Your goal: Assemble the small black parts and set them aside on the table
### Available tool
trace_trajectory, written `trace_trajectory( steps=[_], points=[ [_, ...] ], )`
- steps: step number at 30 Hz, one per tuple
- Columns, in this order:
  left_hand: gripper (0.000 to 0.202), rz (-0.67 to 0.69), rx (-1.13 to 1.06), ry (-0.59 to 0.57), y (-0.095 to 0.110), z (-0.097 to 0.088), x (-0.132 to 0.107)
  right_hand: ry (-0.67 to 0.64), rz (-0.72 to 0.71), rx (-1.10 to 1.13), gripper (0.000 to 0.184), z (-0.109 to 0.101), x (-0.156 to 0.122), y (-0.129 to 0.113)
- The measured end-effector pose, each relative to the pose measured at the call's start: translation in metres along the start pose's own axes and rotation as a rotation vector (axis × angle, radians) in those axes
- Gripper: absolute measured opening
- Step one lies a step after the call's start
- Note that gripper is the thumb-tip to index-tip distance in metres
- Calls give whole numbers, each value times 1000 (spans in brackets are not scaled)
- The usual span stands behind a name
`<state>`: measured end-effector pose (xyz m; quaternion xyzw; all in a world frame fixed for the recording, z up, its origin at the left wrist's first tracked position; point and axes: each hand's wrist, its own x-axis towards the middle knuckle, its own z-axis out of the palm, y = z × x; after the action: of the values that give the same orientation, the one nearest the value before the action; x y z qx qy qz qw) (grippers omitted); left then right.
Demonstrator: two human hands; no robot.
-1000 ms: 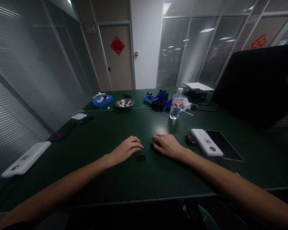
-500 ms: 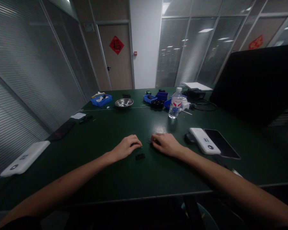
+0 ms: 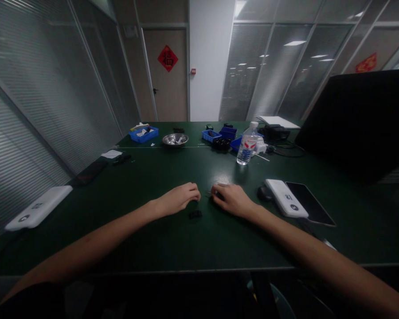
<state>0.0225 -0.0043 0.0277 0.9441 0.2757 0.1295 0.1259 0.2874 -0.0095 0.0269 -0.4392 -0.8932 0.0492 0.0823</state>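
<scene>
At the bottom of the frame, a rounded, pale bluish container [image 3: 281, 303] is mostly hidden under the edge of the dark green surface [image 3: 159, 248]. Just below the frame's centre we find a small, oblong black part [image 3: 195, 214], its details too dark to read. Above it, our left hand [image 3: 182, 198] has its fingers curled close together; we cannot tell whether they pinch anything. Our right hand [image 3: 232, 199] bends its fingers around a thin grey metallic piece [image 3: 208, 194], whose tip pokes out leftward, the rest covered. Right of it, a white oblong device [image 3: 287, 199] partly covers a flat black slab [image 3: 310, 204]. Farther up stands a clear plastic bottle [image 3: 247, 148], blocking part of a blue plastic tray [image 3: 236, 144]. A shiny round metal bowl [image 3: 175, 140] sits upper centre-left, its contents unclear. A large black panel [image 3: 359, 124] is cut off by the right edge.
</scene>
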Motion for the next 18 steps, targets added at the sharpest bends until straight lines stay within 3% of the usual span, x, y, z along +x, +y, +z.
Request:
trace_trajectory(
  steps=[6, 13, 18],
  points=[
    [16, 26, -38, -39, -9, 0, 9, -7, -7, 6, 20, 2, 0, 2],
    [19, -143, -245, 184, -11, 12, 1, 9, -10, 11, 22, 3, 0, 3],
    [16, -91, -205, 174, -6, 20, 0, 12, -9, 8, 20, 4, 0, 3]
  ],
)
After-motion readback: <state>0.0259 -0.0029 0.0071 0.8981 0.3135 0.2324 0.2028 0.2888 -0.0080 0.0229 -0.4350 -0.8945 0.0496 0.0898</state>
